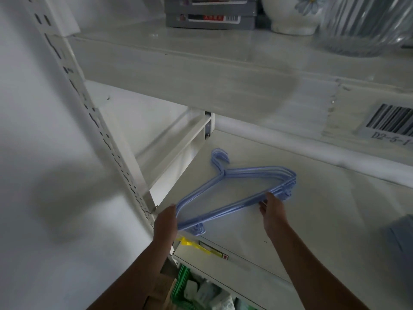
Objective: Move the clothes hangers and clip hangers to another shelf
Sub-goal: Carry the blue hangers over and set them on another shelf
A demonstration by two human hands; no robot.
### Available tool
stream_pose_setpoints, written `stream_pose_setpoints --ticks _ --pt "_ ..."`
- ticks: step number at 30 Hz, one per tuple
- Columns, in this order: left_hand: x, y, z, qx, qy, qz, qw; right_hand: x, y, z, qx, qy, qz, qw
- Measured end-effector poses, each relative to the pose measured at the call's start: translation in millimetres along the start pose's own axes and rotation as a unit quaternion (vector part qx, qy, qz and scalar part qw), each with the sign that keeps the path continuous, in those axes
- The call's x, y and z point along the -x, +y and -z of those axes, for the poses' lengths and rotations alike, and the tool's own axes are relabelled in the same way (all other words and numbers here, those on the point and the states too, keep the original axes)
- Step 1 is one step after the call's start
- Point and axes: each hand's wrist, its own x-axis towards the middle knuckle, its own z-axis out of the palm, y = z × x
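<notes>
Both hands gripping the stacked blue hangers.

A shop or stockroom; white slotted-upright shelving carries a barcode label and boxed goods.

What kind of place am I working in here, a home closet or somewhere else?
Probably a shop or stockroom: white metal shelving on a slotted upright, a barcode label on the shelf edge, and both hands holding a stack of blue plastic clothes hangers.
</notes>
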Motion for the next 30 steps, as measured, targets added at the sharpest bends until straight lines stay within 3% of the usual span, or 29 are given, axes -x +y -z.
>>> stream_pose_setpoints --ticks 4,11,14,17,25,30 --pt "11 6 -11 -0.219 -0.047 -0.128 0.966 -17 -18 -11 0.07 -0.027 -0.006 0.997" --pt "3 -8 -25 -0.338 -0.033 -0.251 0.907 7 5 -14 0.116 -0.101 -0.012 0.988" --pt "3 -1 -25 -0.387 -0.04 -0.265 0.882 25 30 -24 0.144 -0.141 -0.025 0.979" --pt "2 10 -27 -0.438 -0.088 -0.21 0.87 24 30 -33 0.156 -0.132 -0.001 0.979" --pt "3 18 -45 -0.461 -0.118 -0.237 0.847 4 3 -40 0.184 -0.137 -0.013 0.973" --pt "6 23 -44 -0.457 -0.135 -0.246 0.844 4 -15 -28 0.277 -0.152 0.009 0.949"
